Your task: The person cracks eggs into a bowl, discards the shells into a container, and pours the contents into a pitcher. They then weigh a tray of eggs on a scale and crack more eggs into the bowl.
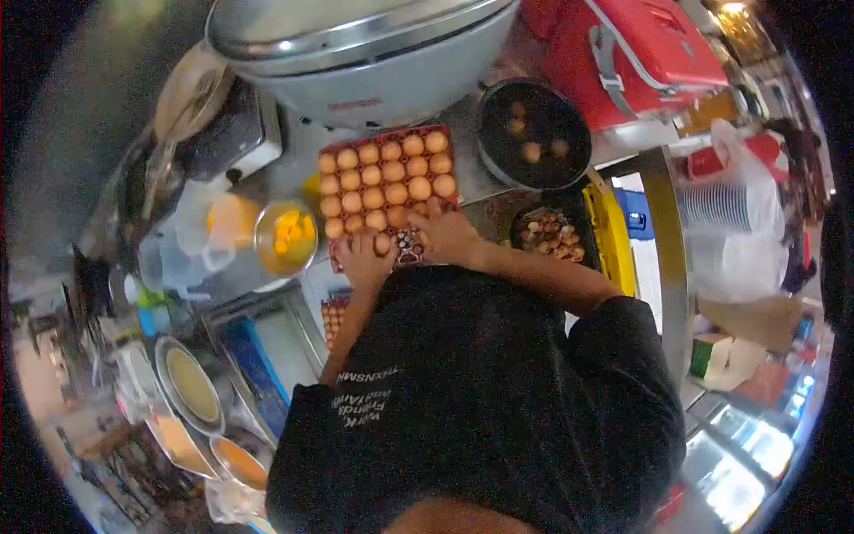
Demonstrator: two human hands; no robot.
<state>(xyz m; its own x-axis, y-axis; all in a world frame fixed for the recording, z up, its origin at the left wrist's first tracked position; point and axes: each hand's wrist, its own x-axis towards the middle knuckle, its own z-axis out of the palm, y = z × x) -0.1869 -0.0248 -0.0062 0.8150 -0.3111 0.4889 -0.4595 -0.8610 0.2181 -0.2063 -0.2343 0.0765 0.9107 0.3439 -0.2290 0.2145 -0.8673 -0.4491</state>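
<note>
Brown eggs fill most of a dark red egg tray on the counter before me. At its near edge, my left hand is closed around an egg, which shows beside the thumb. My right hand curls its fingers over an egg in the near right rows; the fingers partly hide it. Between my hands, several bare cups of the tray show. Left of the tray, a clear bowl holds cracked eggs with orange yolks.
A black pan with several eggs stands at right, near a dark container of eggshells. A large steamer-like pot and a red cooler bag stand behind. At left are a plastic jug and a round pot.
</note>
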